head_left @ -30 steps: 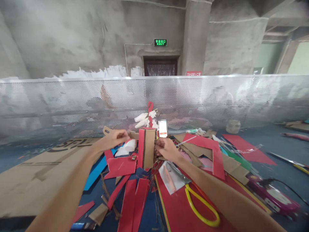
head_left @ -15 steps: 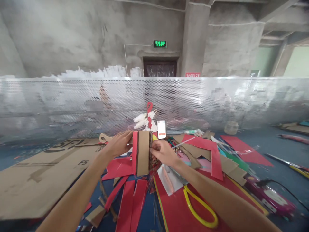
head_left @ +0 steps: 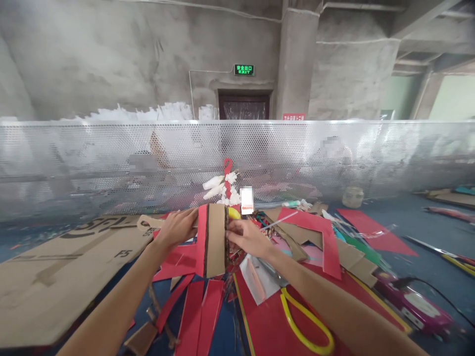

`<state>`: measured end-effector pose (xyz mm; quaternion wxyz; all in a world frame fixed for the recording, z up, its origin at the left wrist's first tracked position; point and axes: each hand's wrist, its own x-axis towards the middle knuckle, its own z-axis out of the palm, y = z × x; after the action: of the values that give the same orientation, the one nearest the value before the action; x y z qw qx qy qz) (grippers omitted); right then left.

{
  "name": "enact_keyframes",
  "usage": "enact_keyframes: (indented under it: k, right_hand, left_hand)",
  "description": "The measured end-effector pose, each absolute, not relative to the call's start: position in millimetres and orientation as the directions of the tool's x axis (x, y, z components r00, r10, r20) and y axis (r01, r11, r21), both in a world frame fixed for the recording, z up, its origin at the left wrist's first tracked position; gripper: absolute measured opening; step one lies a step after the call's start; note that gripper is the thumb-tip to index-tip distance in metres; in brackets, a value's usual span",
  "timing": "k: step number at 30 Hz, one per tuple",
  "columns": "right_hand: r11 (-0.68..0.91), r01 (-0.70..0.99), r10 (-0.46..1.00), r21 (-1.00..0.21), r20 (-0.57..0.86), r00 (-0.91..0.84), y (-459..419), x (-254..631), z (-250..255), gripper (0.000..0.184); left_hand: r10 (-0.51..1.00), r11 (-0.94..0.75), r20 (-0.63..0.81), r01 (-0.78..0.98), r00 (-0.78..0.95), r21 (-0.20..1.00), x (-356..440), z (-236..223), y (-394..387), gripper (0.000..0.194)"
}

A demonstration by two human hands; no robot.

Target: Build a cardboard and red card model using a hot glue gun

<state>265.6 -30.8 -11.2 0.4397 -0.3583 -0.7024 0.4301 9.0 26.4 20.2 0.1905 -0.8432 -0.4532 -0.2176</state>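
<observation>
Between my hands stands a cardboard box shape (head_left: 215, 242) with one red side and dark, rough cut edges. My left hand (head_left: 178, 228) grips its left side, the fingers partly hidden behind the red face. On the right edge, my right hand (head_left: 247, 238) is closed with bent fingers pinching the cardboard; the fingertips are partly hidden. A yellow piece (head_left: 233, 213) shows just above the right fingers. A looped tan strip (head_left: 144, 223) sticks out beyond my left hand. Red paper strips (head_left: 190, 314) lie below the box shape.
A large flat cardboard sheet (head_left: 67, 277) covers the left. To the right lie red card (head_left: 328, 247), a yellow loop (head_left: 309, 331), scissors (head_left: 434, 249) and a purple device with a cord (head_left: 415, 301). A perforated metal panel (head_left: 92, 163) closes off the back, behind a red-and-white flower decoration (head_left: 228, 185).
The box shape and both hands have shifted slightly left and down in the view. The camera view has moved a little too. Both hands keep their grip.
</observation>
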Motion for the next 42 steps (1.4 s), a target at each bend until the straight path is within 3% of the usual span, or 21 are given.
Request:
enact_keyframes:
  k: [5, 6, 8, 11, 14, 18, 30, 36, 42]
  right_hand:
    - [0.389, 0.305, 0.885, -0.869, 0.260, -0.387, -16, 295, 1, 0.035]
    - [0.396, 0.415, 0.889, -0.819, 0.229, -0.396, -12, 305, 4, 0.036]
    - [0.349, 0.745, 0.932, -0.568, 0.128, -0.339, -3, 329, 8, 0.037]
    - [0.222, 0.873, 0.970, -0.434, 0.008, -0.243, 10, 361, 6, 0.045]
    - [0.132, 0.911, 0.959, -0.390, -0.182, -0.217, 17, 377, -3, 0.048]
    - [0.127, 0.914, 0.918, -0.384, -0.303, -0.255, 18, 374, -16, 0.050]
    - [0.185, 0.886, 0.897, -0.426, -0.295, -0.330, 28, 377, -23, 0.032]
    - [0.202, 0.837, 0.908, -0.508, -0.225, -0.355, 27, 384, -12, 0.019]
    - [0.197, 0.716, 0.931, -0.669, -0.101, -0.351, 30, 383, -12, 0.015]
  left_hand:
    - [0.691, -0.467, 0.563, 0.875, 0.453, -0.131, -1, 14, 33, 0.035]
    - [0.693, -0.458, 0.563, 0.878, 0.450, -0.138, -3, 13, 34, 0.035]
    - [0.700, -0.436, 0.559, 0.886, 0.445, -0.160, -5, 12, 35, 0.036]
    - [0.714, -0.405, 0.543, 0.893, 0.442, -0.195, -5, 12, 35, 0.036]
    - [0.729, -0.384, 0.525, 0.898, 0.439, -0.217, -4, 12, 34, 0.034]
    - [0.740, -0.378, 0.509, 0.897, 0.440, -0.227, -5, 11, 36, 0.030]
    - [0.717, -0.402, 0.529, 0.889, 0.454, -0.217, -8, 10, 39, 0.036]
    - [0.715, -0.384, 0.535, 0.892, 0.451, -0.238, -10, 9, 40, 0.037]
    - [0.715, -0.393, 0.534, 0.892, 0.450, -0.225, -8, 13, 36, 0.037]
